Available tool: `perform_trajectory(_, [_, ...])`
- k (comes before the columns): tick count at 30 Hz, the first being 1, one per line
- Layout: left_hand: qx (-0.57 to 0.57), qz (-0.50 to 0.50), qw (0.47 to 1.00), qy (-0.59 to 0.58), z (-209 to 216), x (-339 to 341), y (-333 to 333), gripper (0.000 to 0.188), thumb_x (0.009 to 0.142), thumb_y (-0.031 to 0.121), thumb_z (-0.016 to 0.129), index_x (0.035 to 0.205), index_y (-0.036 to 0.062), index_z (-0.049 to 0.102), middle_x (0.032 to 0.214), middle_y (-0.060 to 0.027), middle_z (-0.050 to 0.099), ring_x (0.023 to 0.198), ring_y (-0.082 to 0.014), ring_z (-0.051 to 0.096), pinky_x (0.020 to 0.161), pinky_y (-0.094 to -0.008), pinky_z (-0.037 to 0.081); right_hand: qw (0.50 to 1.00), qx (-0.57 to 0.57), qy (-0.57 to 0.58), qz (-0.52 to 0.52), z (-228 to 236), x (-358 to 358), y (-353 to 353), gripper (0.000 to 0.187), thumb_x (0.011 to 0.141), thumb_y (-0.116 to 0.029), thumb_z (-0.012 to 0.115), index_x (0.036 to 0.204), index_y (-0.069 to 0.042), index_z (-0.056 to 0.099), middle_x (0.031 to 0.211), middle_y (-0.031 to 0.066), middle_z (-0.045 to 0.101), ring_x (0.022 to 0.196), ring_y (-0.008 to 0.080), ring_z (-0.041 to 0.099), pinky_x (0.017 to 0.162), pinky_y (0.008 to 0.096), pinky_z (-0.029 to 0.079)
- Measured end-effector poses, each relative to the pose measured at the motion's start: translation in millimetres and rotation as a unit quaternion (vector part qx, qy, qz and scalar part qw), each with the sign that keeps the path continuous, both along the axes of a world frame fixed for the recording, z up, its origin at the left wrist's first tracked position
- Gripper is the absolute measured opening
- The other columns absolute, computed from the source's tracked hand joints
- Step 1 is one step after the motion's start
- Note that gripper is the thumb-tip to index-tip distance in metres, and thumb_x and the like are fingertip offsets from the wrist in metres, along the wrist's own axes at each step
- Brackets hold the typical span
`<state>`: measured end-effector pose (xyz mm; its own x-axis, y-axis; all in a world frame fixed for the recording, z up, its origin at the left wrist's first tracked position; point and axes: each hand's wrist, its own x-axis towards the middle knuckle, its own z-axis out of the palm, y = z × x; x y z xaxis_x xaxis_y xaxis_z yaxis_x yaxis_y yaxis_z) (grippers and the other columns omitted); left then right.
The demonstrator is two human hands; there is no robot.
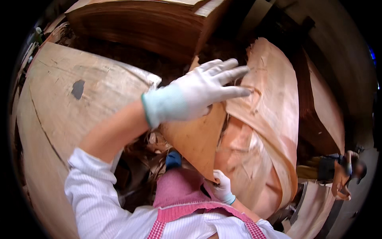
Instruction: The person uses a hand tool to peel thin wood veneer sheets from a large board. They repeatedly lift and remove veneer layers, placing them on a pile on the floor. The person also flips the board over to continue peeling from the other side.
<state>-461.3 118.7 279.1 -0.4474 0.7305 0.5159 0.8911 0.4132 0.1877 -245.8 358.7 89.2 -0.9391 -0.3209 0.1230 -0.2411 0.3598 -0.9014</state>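
At left edge of veneer pile [278,89], right hand [222,187] pinches brown sheet [195,137] by corner; left hand [201,89] spread above. Positioning sheet, seemingly; next wants left grip.

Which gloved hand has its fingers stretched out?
The left hand: its fingers extend rightward. The right hand instead has its fingers curled on the lower corner of the brown sheet.

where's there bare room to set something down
Mainly the pale sheet at left, between its grey patch, the long dark crack and the left forearm. Crowded: the middle, where the left hand is over the brown sheet and the right hand holds its lower corner; the rumpled pile at right, with loose folds.
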Motion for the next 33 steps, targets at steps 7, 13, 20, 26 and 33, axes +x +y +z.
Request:
perform_trajectory(7, [-0.165,-0.015,0.949,-0.27,28.9,220.5,16.5,0.017,0.07,0.003,0.064,0.087,0.0059,0.062,0.082,-0.0121,0.062,0.086,-0.0332,0.059,0.086,-0.0437,0.045,0.986,0.036,-0.061,-0.152,5.1,185.6,89.1,0.036,0.079,0.004,0.066,0.114,-0.001,0.058,0.108,0.015,0.062,0.098,0.0248,0.062,0.087,0.0325,0.049])
perform_trajectory(13, [-0.123,0.203,0.933,-0.27,-39.4,412.3,35.4,0.014,0.074,0.009,0.061,0.087,0.0054,0.06,0.077,-0.014,0.063,0.078,-0.0342,0.061,0.07,-0.044,0.048,0.992,0.015,0.119,-0.027,118.4,229.9,69.2,0.057,0.077,-0.005,0.075,0.129,-0.004,0.05,0.131,0.0185,0.052,0.104,0.029,0.062,0.077,0.0333,0.055])
perform_trajectory(20, [-0.109,0.3,0.917,-0.238,-82.9,531.9,58.8,0.014,0.07,0.011,0.067,0.079,0.0065,0.057,0.074,-0.0114,0.061,0.075,-0.0316,0.061,0.069,-0.0424,0.049,0.948,0.198,0.143,0.206,107.4,271.7,13.7,0.049,0.071,-0.01,0.07,0.117,-0.013,0.054,0.109,0.0083,0.06,0.084,0.0301,0.064,0.065,0.0378,0.053])
perform_trajectory(26, [-0.046,0.359,0.927,-0.099,-110.9,634.7,3.2,0.009,0.077,0.017,0.062,0.076,0.0098,0.056,0.07,-0.0084,0.057,0.074,-0.0264,0.06,0.071,-0.0378,0.049,0.975,0.049,0.042,0.212,86.0,302.0,-13.6,0.019,0.078,-0.001,0.063,0.096,-0.007,0.061,0.088,0.0123,0.06,0.082,0.0309,0.061,0.072,0.0366,0.05])
perform_trajectory(33, [0.246,0.679,0.652,-0.23,-116.1,834.9,-148.2,0.023,0.098,0.019,0.05,0.094,-0.0019,0.059,0.08,-0.0176,0.059,0.072,-0.0223,0.055,0.07,-0.0325,0.046,0.924,0.343,0.163,-0.04,5.9,280.1,117.3,0.027,0.08,-0.001,0.059,0.108,-0.002,0.059,0.099,0.0207,0.061,0.09,0.0364,0.06,0.08,0.0437,0.049])
